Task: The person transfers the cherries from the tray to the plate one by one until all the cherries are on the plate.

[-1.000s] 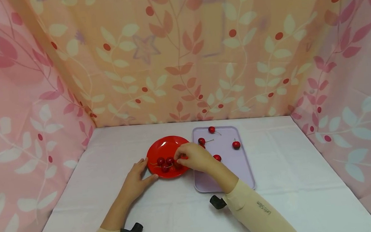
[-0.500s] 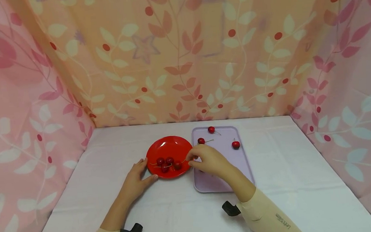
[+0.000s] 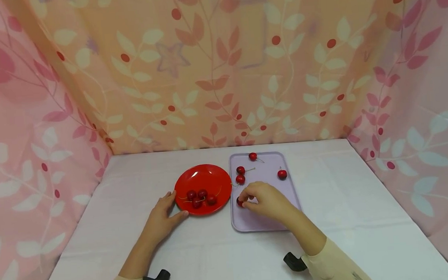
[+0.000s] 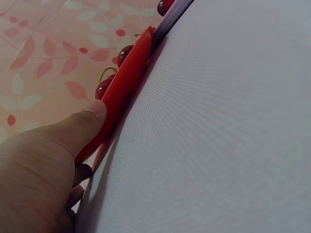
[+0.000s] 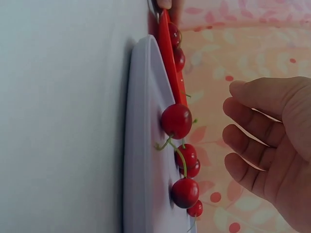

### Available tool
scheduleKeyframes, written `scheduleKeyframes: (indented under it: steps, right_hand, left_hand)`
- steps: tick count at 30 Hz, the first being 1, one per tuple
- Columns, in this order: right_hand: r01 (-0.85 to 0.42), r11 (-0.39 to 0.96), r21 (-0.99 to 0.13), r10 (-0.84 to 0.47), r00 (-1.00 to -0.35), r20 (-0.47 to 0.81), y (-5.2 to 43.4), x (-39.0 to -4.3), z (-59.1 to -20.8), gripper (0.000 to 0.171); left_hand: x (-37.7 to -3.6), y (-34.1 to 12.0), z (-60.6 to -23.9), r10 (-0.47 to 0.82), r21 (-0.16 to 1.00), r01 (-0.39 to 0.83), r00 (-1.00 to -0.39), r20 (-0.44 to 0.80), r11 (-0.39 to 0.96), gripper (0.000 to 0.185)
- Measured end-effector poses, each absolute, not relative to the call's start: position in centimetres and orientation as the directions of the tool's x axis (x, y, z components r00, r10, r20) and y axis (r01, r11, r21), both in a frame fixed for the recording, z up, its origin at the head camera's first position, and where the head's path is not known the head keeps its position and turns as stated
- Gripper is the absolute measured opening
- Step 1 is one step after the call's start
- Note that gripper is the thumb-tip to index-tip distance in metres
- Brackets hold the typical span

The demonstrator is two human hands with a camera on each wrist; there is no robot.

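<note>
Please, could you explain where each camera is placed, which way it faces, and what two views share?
Head: worn on the head, facing forward and down at the table, plate and tray; the left hand, right hand and sleeves show.
Left wrist: worn on that wrist, facing low along the table to the plate's rim; of the person, only the left hand shows.
Right wrist: worn on that wrist, facing across the tray; the right hand shows, plus a bit of the other at the top.
Shared: both wrist views show the plate nearly edge-on, with cherries.

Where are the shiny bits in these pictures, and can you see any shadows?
Head view: a pale gleam on the red plate. Right wrist view: little bright spots on the cherries. Left wrist view: a dark shadow under the red plate, on the white tablecloth.
</note>
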State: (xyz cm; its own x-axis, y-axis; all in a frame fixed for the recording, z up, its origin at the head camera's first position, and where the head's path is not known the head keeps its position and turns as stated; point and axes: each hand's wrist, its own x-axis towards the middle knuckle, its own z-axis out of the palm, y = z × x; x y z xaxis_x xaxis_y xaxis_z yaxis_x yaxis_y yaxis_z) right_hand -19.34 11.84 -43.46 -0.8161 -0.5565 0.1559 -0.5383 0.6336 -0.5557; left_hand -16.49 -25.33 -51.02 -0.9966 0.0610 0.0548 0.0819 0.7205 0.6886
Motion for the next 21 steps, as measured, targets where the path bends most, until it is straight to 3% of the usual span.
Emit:
scheduleKeyframes:
  steps: [12, 21]
  right_hand:
    - [-0.552, 0.649, -0.524, -0.556, -0.814, 0.169, 13.0, -19.3, -44.6, 0.013]
    - [-0.521, 0.671, -0.528, -0.574, -0.816, 0.076, 13.2, -19.9, -45.9, 0.02]
  left_hand:
    - [-16.5, -25.2, -51.0, 0.064, 0.681, 0.094, -0.996, 0.07, 0.726, 0.094]
    - [-16.5, -25.4, -51.0, 0.071, 0.686, 0.112, -0.994, 0.089, 0.719, 0.094]
